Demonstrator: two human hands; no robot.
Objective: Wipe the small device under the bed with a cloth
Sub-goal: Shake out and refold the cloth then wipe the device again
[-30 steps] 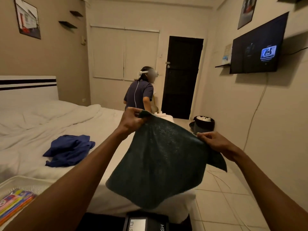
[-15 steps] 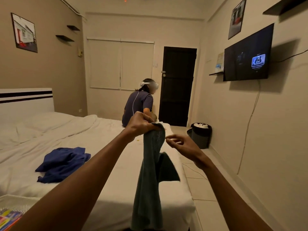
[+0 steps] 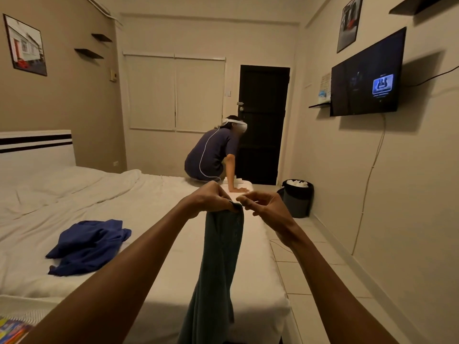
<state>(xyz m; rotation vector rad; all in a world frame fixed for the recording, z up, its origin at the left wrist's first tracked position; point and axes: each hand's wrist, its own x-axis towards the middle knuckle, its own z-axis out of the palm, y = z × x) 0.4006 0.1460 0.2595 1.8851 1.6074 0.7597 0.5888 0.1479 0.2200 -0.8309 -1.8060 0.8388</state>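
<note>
A dark green cloth hangs folded lengthwise above the foot of the white bed. My left hand pinches its top edge. My right hand is right beside it with the fingertips at the cloth's top corner; whether they grip it I cannot tell. The small device under the bed is out of sight.
A blue garment lies on the bed. A person crouches at the bed's far end. A black bin stands by the right wall under a mounted TV. A white basket is at bottom left. Tiled floor runs along the right.
The cloth was spread wide between both hands; now it hangs folded narrow from my left hand. My right hand moved in toward the left. The view tilted up, and the person bent lower.
</note>
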